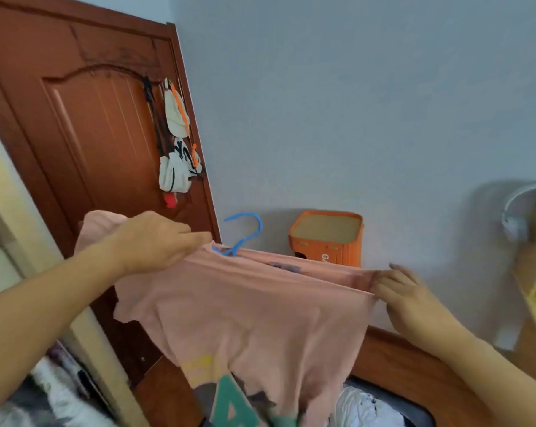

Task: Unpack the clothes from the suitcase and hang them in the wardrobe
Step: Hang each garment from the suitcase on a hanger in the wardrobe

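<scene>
Wall (368, 103), pale blue-grey, 12 to 3 o'clock. Door (84, 143), brown wood, 10 o'clock; bags (175, 149) hung on it. Shirt (245, 309), pink, centre, on blue hanger (243, 232); left hand (155, 241) grips its collar, right hand (402, 291) pinches the shoulder. Orange box (326, 238), 1 o'clock, against wall.

Pink shirt (245, 318) with green and yellow print, blue hanger (245, 234), orange box (326, 237)

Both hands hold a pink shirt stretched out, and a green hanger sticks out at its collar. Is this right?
Not quite: the hanger is blue, not green, as the head view shows. The rest holds: the left hand and right hand hold the pink shirt stretched out.
</scene>
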Motion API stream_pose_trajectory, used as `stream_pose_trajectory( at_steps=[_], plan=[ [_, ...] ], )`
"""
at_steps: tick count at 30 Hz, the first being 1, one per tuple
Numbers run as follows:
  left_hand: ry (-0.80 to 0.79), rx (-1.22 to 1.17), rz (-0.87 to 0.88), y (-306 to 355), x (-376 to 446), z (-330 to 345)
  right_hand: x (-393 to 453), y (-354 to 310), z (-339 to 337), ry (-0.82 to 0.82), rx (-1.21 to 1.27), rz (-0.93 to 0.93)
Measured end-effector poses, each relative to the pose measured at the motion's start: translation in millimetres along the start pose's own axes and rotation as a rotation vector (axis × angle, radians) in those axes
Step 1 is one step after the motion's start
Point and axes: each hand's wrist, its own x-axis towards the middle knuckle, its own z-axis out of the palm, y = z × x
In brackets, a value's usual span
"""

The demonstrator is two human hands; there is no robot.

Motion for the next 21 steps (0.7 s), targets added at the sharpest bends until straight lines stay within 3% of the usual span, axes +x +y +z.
stream_pose_trajectory(
  at_steps=[2, 5, 7, 9, 11, 16, 21],
  plan=[
    [0.03, -0.032, -0.015, 12, -4, 12, 24, -11, -22, 0.113, 0.043, -0.022],
    [0.248, -0.139, -0.204, 30, 13, 15, 68, -44, -34, 0.263, 0.312, 0.004],
    [0.294, -0.196, -0.323, 36, 21, 7, 85, -59, -41, 0.151, 0.428, 0.056],
    [0.303, -0.245, -0.365, 37, 23, 3, 88, -63, -41, -0.12, 0.313, 0.142],
    [0.308, -0.285, -0.349, 41, 25, 0, 91, -67, -44, -0.225, 0.203, 0.129],
    [0.32, -0.285, -0.279, 58, 37, -10, 122, -83, -55, 0.009, 0.304, -0.045],
    [0.274, -0.048, -0.396, 13, -23, 3, 122, -51, -82, 0.111, 0.325, 0.075]
  ],
)
